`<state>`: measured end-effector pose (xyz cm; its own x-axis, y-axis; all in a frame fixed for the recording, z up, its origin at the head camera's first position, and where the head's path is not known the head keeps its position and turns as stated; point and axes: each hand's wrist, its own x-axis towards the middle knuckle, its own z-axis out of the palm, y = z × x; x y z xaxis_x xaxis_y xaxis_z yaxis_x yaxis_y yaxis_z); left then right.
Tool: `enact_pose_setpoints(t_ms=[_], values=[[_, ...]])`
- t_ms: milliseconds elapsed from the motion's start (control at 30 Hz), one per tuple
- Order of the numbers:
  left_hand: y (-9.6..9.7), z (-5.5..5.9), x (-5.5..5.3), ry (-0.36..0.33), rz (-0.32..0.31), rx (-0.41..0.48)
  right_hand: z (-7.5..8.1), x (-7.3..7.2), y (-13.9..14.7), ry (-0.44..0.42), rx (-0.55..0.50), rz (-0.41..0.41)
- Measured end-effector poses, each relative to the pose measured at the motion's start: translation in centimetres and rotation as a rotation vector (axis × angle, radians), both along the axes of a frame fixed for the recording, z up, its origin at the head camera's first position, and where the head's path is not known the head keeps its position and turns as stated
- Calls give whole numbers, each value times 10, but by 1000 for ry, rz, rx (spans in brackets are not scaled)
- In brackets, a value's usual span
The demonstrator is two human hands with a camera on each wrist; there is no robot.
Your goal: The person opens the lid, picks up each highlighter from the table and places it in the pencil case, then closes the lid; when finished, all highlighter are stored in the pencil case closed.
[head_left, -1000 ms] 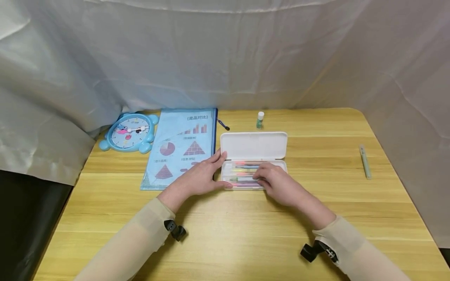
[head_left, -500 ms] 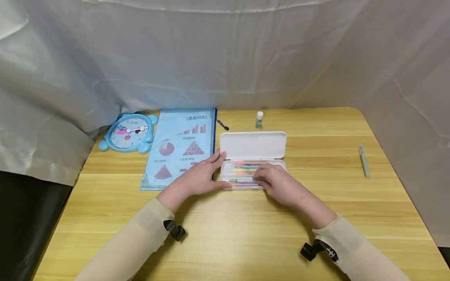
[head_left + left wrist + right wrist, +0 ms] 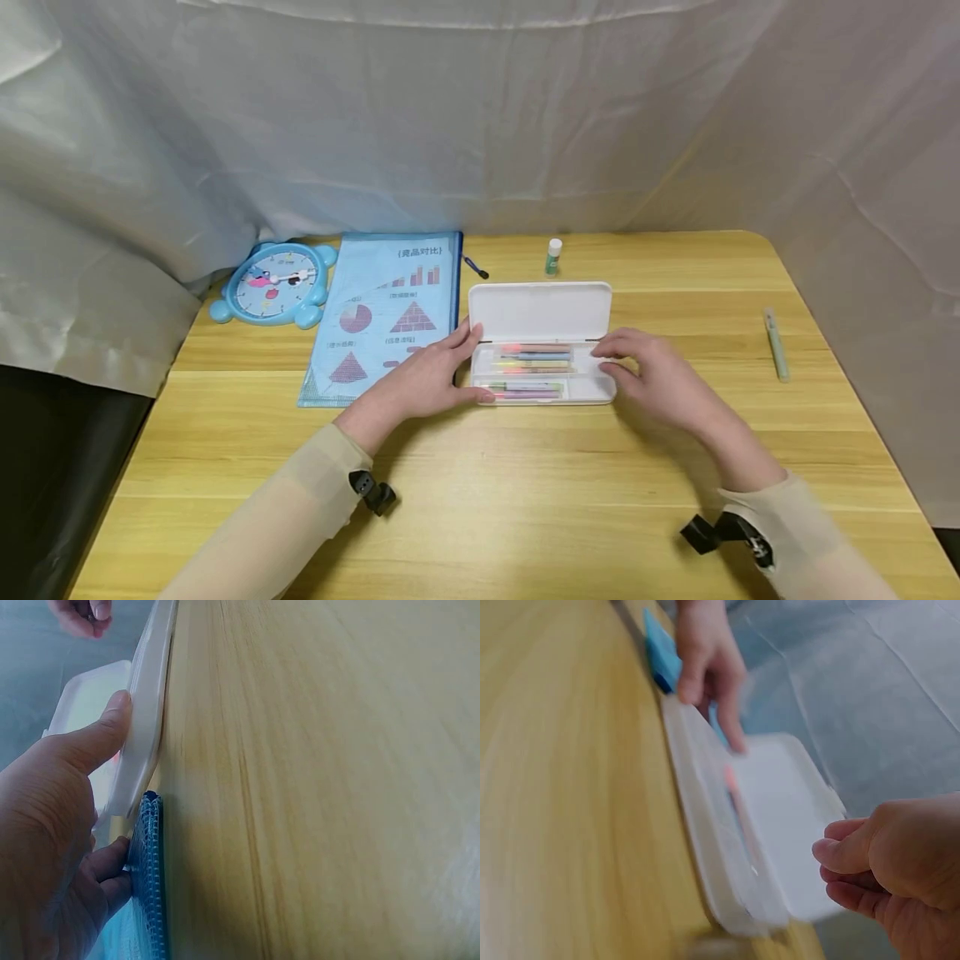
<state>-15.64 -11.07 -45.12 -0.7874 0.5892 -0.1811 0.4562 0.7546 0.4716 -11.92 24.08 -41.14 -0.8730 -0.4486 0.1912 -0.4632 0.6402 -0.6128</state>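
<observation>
A white pencil case (image 3: pixel 592 389) lies on the table with its lid (image 3: pixel 540 312) raised at the back. Several coloured pens (image 3: pixel 534 350) lie in its rear compartment, and more pens (image 3: pixel 528 387) in the front one. My left hand (image 3: pixel 423 379) holds the case's left end, its thumb on the front edge and a finger by the lid's hinge; the left wrist view shows the thumb against the case wall (image 3: pixel 146 712). Over the case's right end, my right hand (image 3: pixel 660 379) hovers with loosely curled fingers. Nothing shows between those fingers in the right wrist view.
Left of the case lies a blue mesh folder (image 3: pixel 375 333) with printed charts, close to my left fingers. A blue toy clock (image 3: pixel 276 283) lies beyond it. Behind the lid stands a glue stick (image 3: pixel 553 257). A pale green pen (image 3: pixel 777 344) lies far right. Grey curtain (image 3: pixel 480 117) borders the table.
My right hand has come away from the pens in the case and moved right to its right end, uncovering the pens. The left hand has stayed on the case.
</observation>
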Motion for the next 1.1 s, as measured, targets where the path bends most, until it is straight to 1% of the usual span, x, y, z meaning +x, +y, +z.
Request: enact_pose_setpoints(t_ms=[167, 300, 433, 633, 733, 833, 967, 1100], values=[[0, -1, 1, 0, -2, 8, 4, 3, 33, 61, -2, -94], [0, 0, 1, -1, -1, 8, 6, 5, 58, 118, 31, -178], [0, 1, 2, -13, -2, 8, 7, 6, 85, 143, 69, -270], [1, 2, 1, -11, -3, 5, 6, 11, 125, 111, 82, -401], [1, 2, 0, -6, -7, 4, 7, 13, 140, 114, 78, -460], [0, 2, 0, -6, -4, -2, 7, 14, 151, 87, 68, -500], [-1, 1, 0, -8, 5, -4, 2, 14, 163, 44, 78, -554], [-1, 0, 1, -7, 1, 5, -9, 15, 174, -3, 121, -634]])
